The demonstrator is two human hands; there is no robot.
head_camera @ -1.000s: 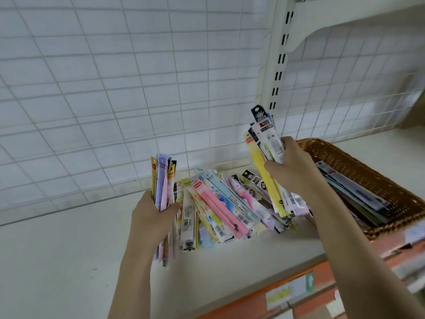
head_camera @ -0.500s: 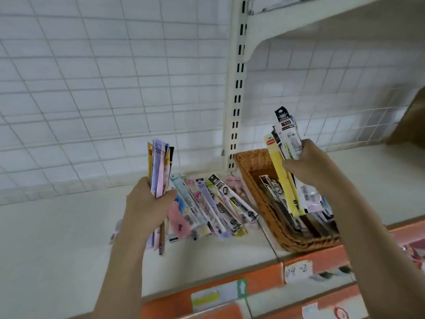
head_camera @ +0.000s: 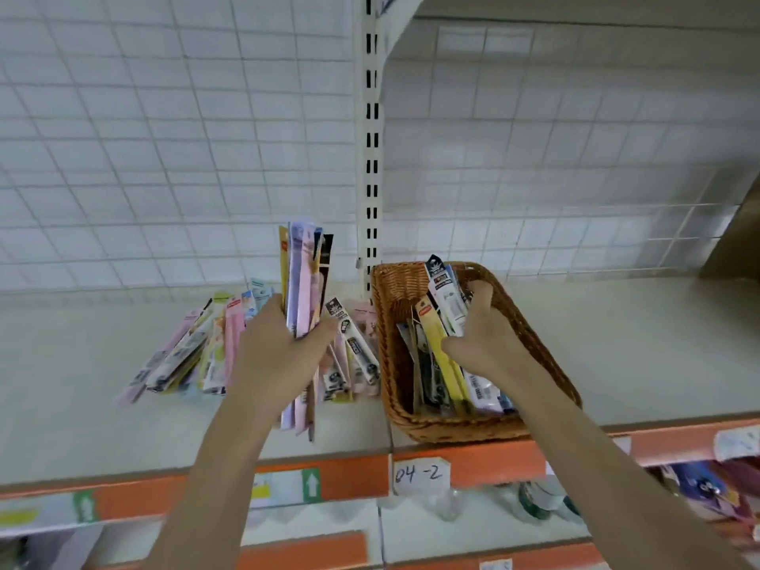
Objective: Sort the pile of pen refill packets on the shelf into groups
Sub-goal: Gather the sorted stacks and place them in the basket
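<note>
Shelving of pale board [head_camera: 617, 347] carries everything. Woven brown wicker basket [head_camera: 534, 347], long axis running 11 to 5 o'clock, sits at 3 o'clock from the loose pile of pastel refill packets [head_camera: 197, 355]. Right hand [head_camera: 485, 335], nearer, pinches a yellow-and-white packet bundle [head_camera: 442, 318] inside it; left hand [head_camera: 275, 343] grips an upright pink-lilac bundle [head_camera: 304, 277]. Edge tag [head_camera: 419, 473] reads "04-2"; packet brands unreadable.
</note>
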